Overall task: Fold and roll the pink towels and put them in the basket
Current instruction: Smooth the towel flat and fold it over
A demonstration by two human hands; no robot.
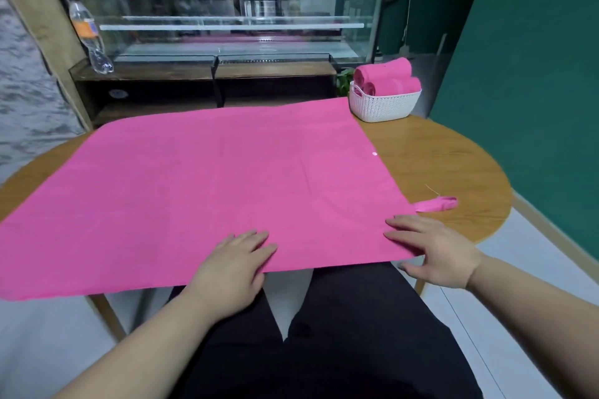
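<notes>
A large pink towel (207, 185) lies spread flat over the round wooden table (447, 159), its near edge hanging slightly past the table's front. My left hand (236, 266) rests flat on the near edge, fingers straight. My right hand (431, 249) lies flat at the towel's near right corner, its thumb below the edge. A white woven basket (384, 105) stands at the table's far right with two rolled pink towels (385, 78) in it.
A pink loop or strap (437, 204) sticks out from the towel's right corner onto the bare wood. A glass display cabinet (227, 10) stands behind the table, with a plastic bottle (87, 32) on its left ledge. A green wall (534, 74) is at the right.
</notes>
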